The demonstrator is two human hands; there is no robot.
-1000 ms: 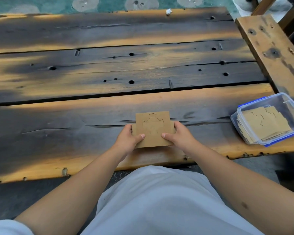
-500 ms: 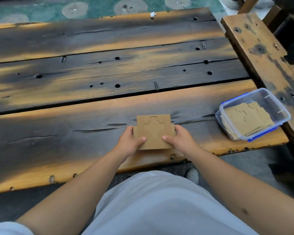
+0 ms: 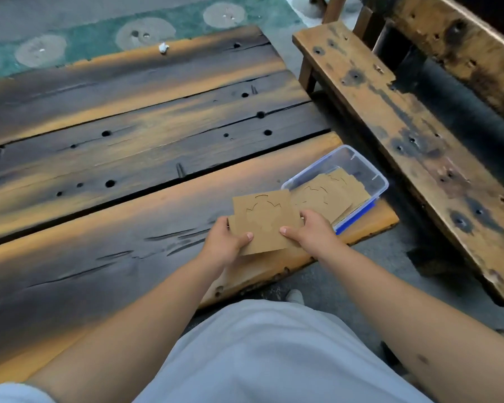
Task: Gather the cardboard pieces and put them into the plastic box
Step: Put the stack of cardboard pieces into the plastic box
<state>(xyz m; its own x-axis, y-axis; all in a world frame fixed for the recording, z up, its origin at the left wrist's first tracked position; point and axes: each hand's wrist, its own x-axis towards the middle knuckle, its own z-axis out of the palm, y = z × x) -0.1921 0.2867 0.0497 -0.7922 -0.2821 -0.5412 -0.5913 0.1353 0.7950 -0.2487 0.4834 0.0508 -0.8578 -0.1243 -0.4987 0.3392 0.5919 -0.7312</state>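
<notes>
Dark scorched plank table (image 3: 105, 216), left hand (image 3: 223, 242) and right hand (image 3: 312, 232) pinching a small stack of cardboard pieces (image 3: 264, 221) by its near corners above the table's near right edge, clear plastic box (image 3: 361, 167) just right holding more pieces, wooden bench (image 3: 396, 126) far right

One head-worn camera looks down, close, over the table (image 3: 128, 175).

Outdoor seating spot, weathered plank table (image 3: 128, 146), wooden bench (image 3: 390, 117), painted pavement (image 3: 85, 39)
</notes>
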